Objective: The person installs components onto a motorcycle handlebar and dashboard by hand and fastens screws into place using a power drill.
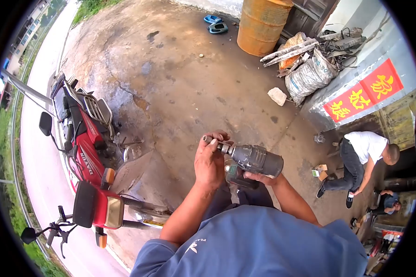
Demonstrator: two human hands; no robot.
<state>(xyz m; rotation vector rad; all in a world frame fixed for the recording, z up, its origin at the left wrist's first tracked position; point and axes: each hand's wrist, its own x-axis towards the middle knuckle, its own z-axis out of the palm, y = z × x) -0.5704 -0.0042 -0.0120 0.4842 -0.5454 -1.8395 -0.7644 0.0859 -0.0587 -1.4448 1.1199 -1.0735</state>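
Held level in front of my body is a dark cordless impact wrench [256, 159], its nose pointing left. My right hand [263, 179] grips it from below near the rear; the motor housing hides most of those fingers. Under the housing its battery [240, 177] shows. At the nose, a metal socket [210, 139] extends from the wrench, and my left hand [209, 159] is closed around it with thumb and fingers. Whether the socket is fully seated I cannot tell.
A red motorcycle [88, 157] stands close on my left. Ahead are a rusty drum [263, 25], blue slippers [217, 27], a filled sack [312, 76] and a stone block [277, 96]. To the right, a person in a white shirt [365, 150] bends down near small boxes [322, 172]; another person [391, 203] is beyond.
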